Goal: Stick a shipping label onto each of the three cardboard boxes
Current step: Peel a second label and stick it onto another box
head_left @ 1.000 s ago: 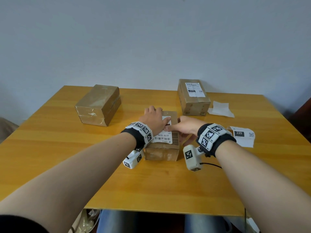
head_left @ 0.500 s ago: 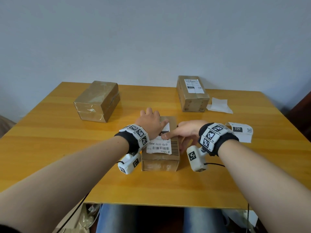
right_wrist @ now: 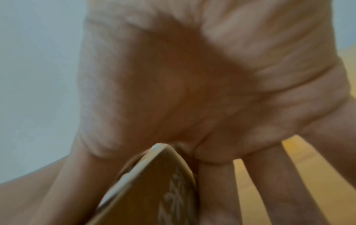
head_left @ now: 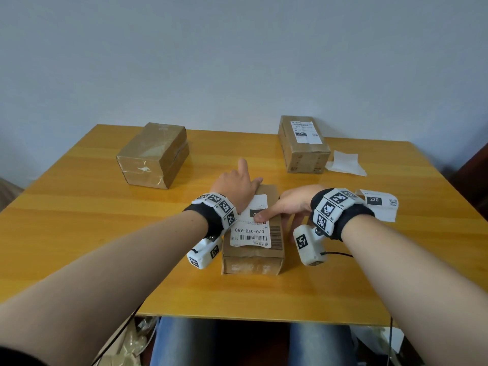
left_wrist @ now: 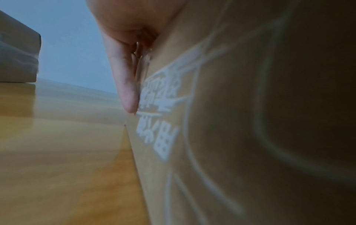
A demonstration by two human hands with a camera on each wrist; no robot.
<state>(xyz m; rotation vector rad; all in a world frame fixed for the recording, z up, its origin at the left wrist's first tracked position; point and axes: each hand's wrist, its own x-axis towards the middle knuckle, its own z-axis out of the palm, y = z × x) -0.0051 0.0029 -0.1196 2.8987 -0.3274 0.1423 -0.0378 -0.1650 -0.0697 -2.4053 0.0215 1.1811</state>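
A small cardboard box (head_left: 253, 256) lies at the table's middle with a white barcode label (head_left: 249, 232) on its top. My left hand (head_left: 236, 184) rests flat on the box's far left top, fingers straight; in the left wrist view one finger (left_wrist: 127, 91) lies along the box's printed side (left_wrist: 212, 137). My right hand (head_left: 290, 206) presses its thumb on the label, with its straight fingers (right_wrist: 269, 182) spread down the box's right side. A second box (head_left: 303, 149) at the back right bears a label (head_left: 306, 132). An unlabelled box (head_left: 153, 154) sits at the back left.
A loose label (head_left: 377, 204) marked 220 lies on the wooden table (head_left: 105, 233) just beyond my right wrist. A crumpled white backing sheet (head_left: 346, 163) lies beside the back right box. A wall stands close behind the table. My knees show under the near edge.
My right thumb has slid from the label's far end toward its middle. The left hand has shifted to the box's far left, uncovering more of the label.
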